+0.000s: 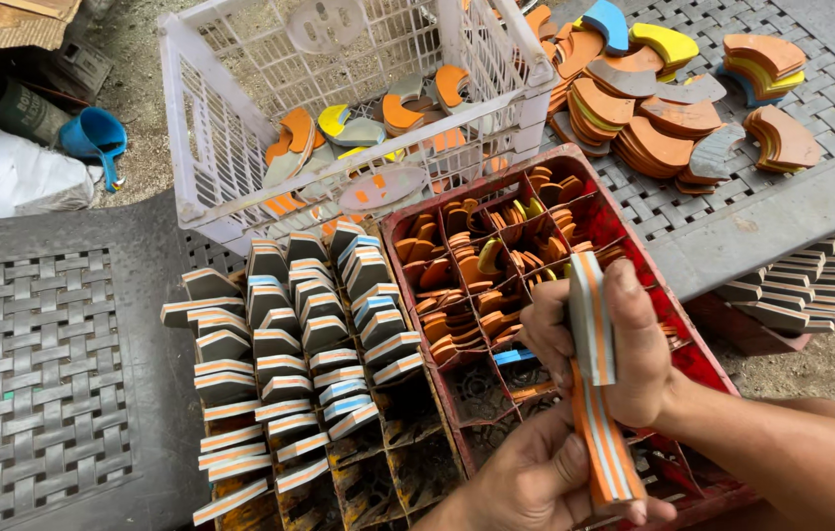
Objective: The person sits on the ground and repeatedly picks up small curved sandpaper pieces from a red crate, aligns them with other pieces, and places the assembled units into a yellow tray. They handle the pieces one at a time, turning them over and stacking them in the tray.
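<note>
At lower right of the frame, the right hand (624, 344) and left hand (535, 477) both grasp a striped orange-and-grey foam strip (596, 383), its long axis near-vertical, over the red divided crate (692, 344).

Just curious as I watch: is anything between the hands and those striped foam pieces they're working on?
No. Both hands already grip the stack of striped foam pieces directly: the right hand near its top, the left hand lower down. Nothing lies between.
</note>
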